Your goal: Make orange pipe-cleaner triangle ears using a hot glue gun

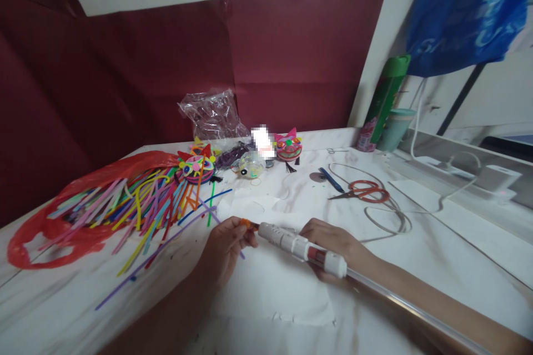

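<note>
Near the middle of the table, my left hand [228, 245] pinches a small orange piece [246, 223] between thumb and fingers. My right hand [333, 241] is wrapped round a white glue gun [287, 241], partly hidden behind its body. The tool's dark tip points left and meets or nearly meets the orange piece; whether they touch is unclear. A clear glue stick [408, 305] runs out of the gun's back end toward the lower right. Under both hands lies a white paper sheet [275, 294].
Colorful pipe cleaners [141, 199] spill from a red plastic bag [39, 255] on the left. Decorated cat faces [288, 147] stand at the back. Red-handled scissors [368, 191], a blue cutter [332, 179], a looped cable [400, 227] and a green spray can [383, 102] are on the right.
</note>
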`<state>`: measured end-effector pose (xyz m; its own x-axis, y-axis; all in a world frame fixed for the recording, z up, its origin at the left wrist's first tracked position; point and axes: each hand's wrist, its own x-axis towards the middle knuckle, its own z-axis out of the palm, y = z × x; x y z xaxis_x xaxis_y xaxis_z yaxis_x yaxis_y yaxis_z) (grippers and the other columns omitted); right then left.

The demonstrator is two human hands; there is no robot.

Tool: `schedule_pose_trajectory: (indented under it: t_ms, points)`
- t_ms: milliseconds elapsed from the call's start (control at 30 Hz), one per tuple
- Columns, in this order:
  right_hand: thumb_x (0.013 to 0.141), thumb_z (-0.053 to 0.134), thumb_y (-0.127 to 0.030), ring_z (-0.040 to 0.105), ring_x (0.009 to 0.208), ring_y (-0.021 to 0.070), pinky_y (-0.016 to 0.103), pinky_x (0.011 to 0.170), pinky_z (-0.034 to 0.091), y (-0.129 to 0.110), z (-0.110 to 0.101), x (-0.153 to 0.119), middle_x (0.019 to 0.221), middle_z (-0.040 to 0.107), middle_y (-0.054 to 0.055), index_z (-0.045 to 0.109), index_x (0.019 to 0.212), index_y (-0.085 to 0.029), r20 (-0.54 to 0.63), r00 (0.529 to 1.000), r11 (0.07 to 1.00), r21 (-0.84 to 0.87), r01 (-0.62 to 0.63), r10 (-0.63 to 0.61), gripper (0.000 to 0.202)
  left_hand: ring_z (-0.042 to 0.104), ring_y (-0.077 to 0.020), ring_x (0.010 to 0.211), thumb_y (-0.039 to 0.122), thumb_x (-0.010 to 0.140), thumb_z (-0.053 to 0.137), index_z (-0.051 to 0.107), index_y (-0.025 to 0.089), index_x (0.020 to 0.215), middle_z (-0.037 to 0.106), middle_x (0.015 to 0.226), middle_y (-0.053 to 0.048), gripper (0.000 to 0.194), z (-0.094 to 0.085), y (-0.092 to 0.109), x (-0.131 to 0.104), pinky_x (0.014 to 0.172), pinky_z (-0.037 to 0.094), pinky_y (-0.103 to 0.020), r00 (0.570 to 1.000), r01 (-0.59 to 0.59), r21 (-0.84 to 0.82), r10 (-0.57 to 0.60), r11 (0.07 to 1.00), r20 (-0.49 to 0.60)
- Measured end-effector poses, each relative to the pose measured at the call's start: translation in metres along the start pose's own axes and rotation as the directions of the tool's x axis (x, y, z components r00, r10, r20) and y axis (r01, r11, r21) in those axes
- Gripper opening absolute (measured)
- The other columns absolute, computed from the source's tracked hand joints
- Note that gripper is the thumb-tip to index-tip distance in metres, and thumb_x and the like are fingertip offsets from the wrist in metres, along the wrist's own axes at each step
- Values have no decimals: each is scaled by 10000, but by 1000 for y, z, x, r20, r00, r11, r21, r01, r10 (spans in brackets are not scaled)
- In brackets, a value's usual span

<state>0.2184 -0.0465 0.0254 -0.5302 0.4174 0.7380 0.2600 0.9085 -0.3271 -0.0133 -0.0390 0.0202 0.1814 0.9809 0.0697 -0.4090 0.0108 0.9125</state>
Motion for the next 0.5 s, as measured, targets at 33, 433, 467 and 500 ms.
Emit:
schedule_pose_trajectory:
  t_ms: [33,433,467,500]
  points:
    - [778,502,-106,573,686,164,266,576,487,0,0,0,692,598,58,522,800,-186,5,1000,1000,-4,4,-4,86,566,-125,565,280,677,676,667,111,712,639,628,-38,173,0,0,0,593,434,-258,1000,-2,7,1,1000,3]
    - [772,486,-112,565,678,161,266,573,474,1,-1,2,684,585,48,513,764,-191,-12,1000,1000,13,-23,23,84,548,-129,548,285,658,685,657,128,680,621,600,-28,161,3,4,-2,580,426,-263,1000,-4,30,5,1000,-21]
    - [770,488,-124,564,666,159,260,562,466,2,-4,2,674,583,41,502,744,-197,-41,999,999,3,-34,34,79,546,-127,545,285,662,684,657,129,678,620,596,-28,159,3,4,-2,582,424,-262,1000,-5,31,6,1000,-22]
    - [770,489,-137,564,654,156,253,554,459,3,-8,2,668,580,35,492,728,-203,-66,995,997,-21,-71,70,78,543,-126,546,285,665,682,659,127,679,619,593,-30,160,2,4,-2,585,422,-260,1000,-7,36,8,999,-21]
